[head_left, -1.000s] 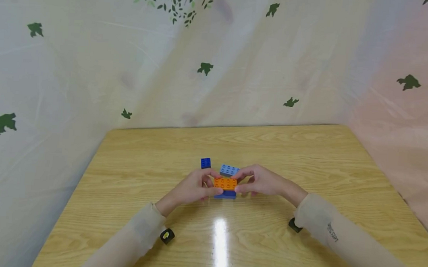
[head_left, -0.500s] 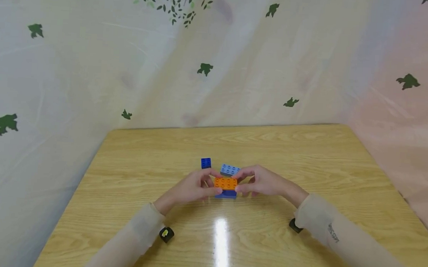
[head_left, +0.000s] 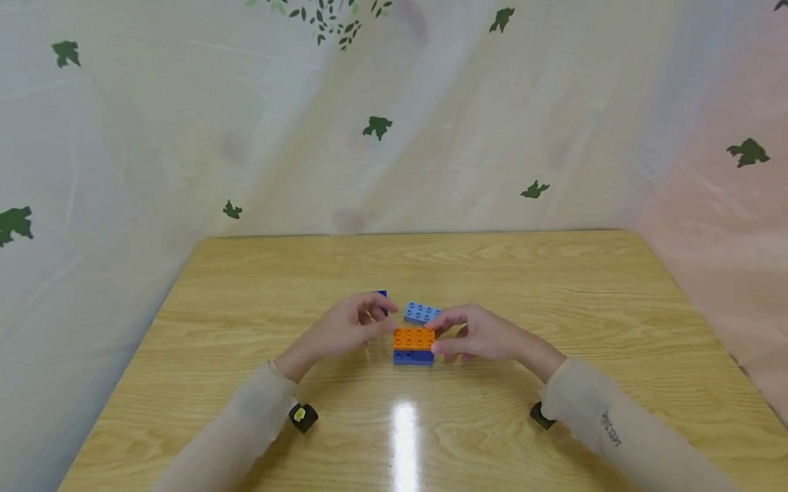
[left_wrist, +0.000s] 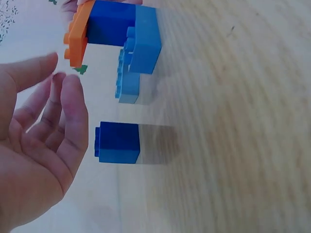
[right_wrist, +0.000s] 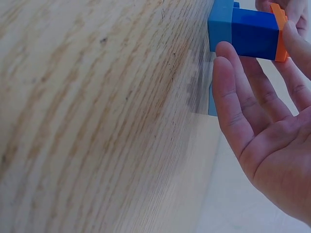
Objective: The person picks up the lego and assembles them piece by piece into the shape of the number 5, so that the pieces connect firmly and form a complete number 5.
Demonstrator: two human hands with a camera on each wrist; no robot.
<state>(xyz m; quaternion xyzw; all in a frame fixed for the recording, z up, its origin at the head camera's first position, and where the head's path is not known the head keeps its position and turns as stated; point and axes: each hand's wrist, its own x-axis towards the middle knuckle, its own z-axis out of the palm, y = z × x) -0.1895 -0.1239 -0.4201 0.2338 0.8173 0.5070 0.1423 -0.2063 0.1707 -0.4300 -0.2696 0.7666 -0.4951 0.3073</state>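
A stack of toy building bricks stands mid-table. Its top is a flat orange brick (head_left: 413, 339), over a dark blue brick (left_wrist: 112, 22) and a medium blue base brick (left_wrist: 148, 41). The orange end nearer my left hand juts out past the dark blue brick. My right hand (head_left: 486, 336) pinches the other end of the orange brick between thumb and forefinger. My left hand (head_left: 343, 329) is just left of the stack, fingers loosely bent, holding nothing. Beyond it a small dark blue brick (left_wrist: 119, 142) stands on the table, partly hidden by that hand in the head view.
A light blue brick (head_left: 421, 313) lies right behind the stack. The wooden table (head_left: 490, 444) ends at a pale cloth backdrop (head_left: 438, 166) with green leaf shapes. A dark wrist device (head_left: 303, 417) hangs under the left sleeve, another (head_left: 543, 415) under the right.
My left hand has let go of the orange brick's left end and moved left and away, toward the small dark blue brick. The right hand keeps its place.
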